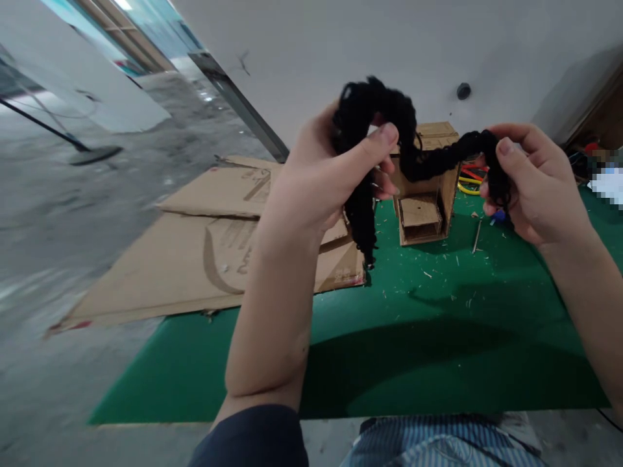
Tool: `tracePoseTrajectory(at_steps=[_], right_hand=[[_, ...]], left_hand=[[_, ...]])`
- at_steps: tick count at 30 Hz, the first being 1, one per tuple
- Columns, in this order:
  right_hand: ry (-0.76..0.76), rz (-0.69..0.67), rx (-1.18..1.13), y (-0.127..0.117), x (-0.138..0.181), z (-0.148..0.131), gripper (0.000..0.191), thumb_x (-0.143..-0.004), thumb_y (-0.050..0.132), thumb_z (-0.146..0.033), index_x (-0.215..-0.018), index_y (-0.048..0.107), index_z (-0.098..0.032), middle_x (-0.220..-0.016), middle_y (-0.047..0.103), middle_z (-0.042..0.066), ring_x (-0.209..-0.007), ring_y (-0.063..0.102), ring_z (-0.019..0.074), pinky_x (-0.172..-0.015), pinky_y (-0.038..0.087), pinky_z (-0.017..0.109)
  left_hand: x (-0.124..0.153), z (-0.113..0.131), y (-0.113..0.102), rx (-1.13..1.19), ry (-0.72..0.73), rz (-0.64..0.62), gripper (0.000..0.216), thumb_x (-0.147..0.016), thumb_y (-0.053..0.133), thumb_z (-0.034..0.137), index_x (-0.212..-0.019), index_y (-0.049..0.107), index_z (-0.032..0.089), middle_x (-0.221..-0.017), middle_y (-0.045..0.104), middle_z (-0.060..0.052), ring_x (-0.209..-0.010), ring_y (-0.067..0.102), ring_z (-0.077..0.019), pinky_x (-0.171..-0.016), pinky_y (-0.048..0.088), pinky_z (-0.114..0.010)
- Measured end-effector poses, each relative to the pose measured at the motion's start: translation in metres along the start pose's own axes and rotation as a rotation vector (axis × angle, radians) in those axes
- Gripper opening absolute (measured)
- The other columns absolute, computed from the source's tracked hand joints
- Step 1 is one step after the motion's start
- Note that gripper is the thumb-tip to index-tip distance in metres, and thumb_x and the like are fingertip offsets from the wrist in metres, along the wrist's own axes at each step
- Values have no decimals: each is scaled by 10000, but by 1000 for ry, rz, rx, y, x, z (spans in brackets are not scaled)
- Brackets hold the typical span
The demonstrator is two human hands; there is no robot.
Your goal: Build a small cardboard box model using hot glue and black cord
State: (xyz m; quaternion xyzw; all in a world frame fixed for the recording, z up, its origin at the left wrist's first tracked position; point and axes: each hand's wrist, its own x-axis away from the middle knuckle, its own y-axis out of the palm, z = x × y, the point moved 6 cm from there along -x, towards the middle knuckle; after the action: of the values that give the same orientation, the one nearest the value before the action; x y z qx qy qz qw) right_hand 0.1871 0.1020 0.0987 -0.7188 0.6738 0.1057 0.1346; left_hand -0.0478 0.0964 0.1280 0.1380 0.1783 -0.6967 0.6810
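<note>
A long, fuzzy black strand that looks like knitted yarn [428, 165] stretches between my two hands above the green table. My left hand [335, 155] grips its thicker, looped part, and a tapered end hangs down below the fingers. On the other side, my right hand [535, 172] pinches the thinner end between thumb and fingers, with a short piece drooping beneath. Behind the strand stands a small cardboard box structure [421, 217] with an inner compartment. The strand and my left fingers cover part of it.
Flattened cardboard [195, 266] lies over the left side of the green table [413, 376] and sticks out past its edge. Cardboard scraps and a thin stick [477, 236] are scattered near the box. Red and yellow cords [470, 181] lie at the back right. A pale wall [311, 39] rises behind.
</note>
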Motion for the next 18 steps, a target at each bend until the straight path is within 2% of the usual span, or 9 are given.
tracePoseTrajectory(at_steps=[2,5,8,11,15,16,18], right_hand=[[-9,19,-26,-3,-3,2,207,-977,656,-422,-1139,633,-296,-1002,670,0,-621,590,117,-464,501,263],[-37,51,-62,-10,-7,2,209,-943,707,-369,-1127,657,-286,-991,666,-5,-749,647,127,-640,609,304],[-59,87,-118,-18,-10,-2,245,-880,753,-283,-1112,678,-263,-953,650,-15,-832,687,138,-738,629,340],[-109,159,-111,-27,-11,-9,291,-829,745,-225,-1114,702,-265,-934,639,-20,-805,705,149,-662,595,316],[-197,279,26,-39,-11,-19,312,-810,720,-244,-1119,701,-281,-951,671,9,-760,683,150,-548,509,271],[-217,305,57,-41,-11,-21,299,-809,711,-245,-1104,696,-283,-948,678,16,-753,679,151,-533,495,268],[-250,340,71,-45,-10,-25,267,-804,680,-223,-1062,686,-287,-928,668,12,-762,682,153,-517,481,261]], left_hand=[[-1,0,-9,-175,38,20,244,-892,839,414,-916,674,235,-666,648,12,-550,639,-146,-506,544,-288],[-4,1,-25,-504,77,62,215,-880,845,373,-913,692,226,-654,645,2,-555,588,-139,-485,417,-264],[-7,2,-29,-684,96,-55,170,-821,868,316,-813,716,238,-610,611,3,-513,478,-133,-455,305,-278],[-7,3,-26,-641,70,-196,168,-775,885,304,-766,727,249,-544,574,15,-460,438,-138,-420,255,-288],[-3,4,-18,-570,-30,-289,128,-788,870,279,-799,749,238,-515,571,22,-443,441,-133,-412,277,-272],[-3,4,-16,-545,-52,-291,128,-779,876,264,-826,759,237,-532,592,22,-456,465,-132,-419,304,-262],[-3,6,-18,-416,-61,-194,215,-708,916,195,-864,773,236,-592,652,14,-520,559,-148,-455,382,-245]])
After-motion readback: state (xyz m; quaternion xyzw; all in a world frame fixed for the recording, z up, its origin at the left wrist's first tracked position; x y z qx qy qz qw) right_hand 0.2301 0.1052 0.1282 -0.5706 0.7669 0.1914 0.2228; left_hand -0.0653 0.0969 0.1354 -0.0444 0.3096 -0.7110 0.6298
